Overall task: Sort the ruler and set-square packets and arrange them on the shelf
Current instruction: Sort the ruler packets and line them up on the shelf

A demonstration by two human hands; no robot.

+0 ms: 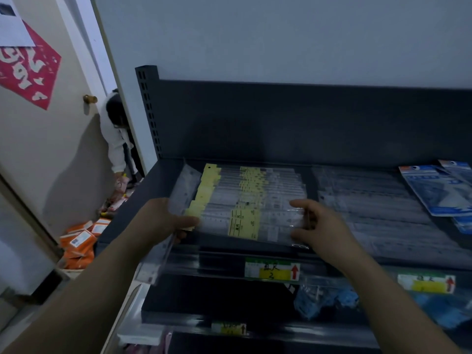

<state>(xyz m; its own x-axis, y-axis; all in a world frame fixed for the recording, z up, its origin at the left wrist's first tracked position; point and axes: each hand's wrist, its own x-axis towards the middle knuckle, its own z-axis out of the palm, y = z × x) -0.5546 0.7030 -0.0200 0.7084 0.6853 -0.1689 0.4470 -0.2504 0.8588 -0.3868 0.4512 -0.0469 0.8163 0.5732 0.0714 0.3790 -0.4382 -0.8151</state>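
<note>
Now, left hand [163, 218]: fingers [180, 236] curled round loose clear packet [155, 261], which stands on edge & tilts from 12 to 7 o'clock through the grip; thumb lies on L end of front packet [245, 223].
Right hand [319, 223]: fingers bent, pinching R end of front packet, index on top, thumb below.
Front packet: ruler w/ yellow label, flat on shelf [143, 195], nearest the lip, at 6 o'clock of yellow-tag row [255, 185].
Yellow-tag row: overlapped like tiles, tags stepping toward 11 o'clock.
Clear stack [370, 200]: at 3 o'clock of the row, just beside it.
Blue set-square packets [436, 190]: far R, at 3 o'clock of clear stack, fanned, partly out of frame.
Risk 1: front packet sits close to the lip; a pull toward 6 o'clock could prob. tip it over price strip [270, 270] to the lower tier.
Risk 2: left hand does 2 jobs; easing the grip to square the row may drop loose clear packet, since its lower end overhangs the shelf.
Risk 3: film is slick; uneven push from one end could skew the front packet & drag the neighbours out of step.
Risk 4: dim light, clear film; mis-sorting into clear stack is likely if labels go unread.
</note>
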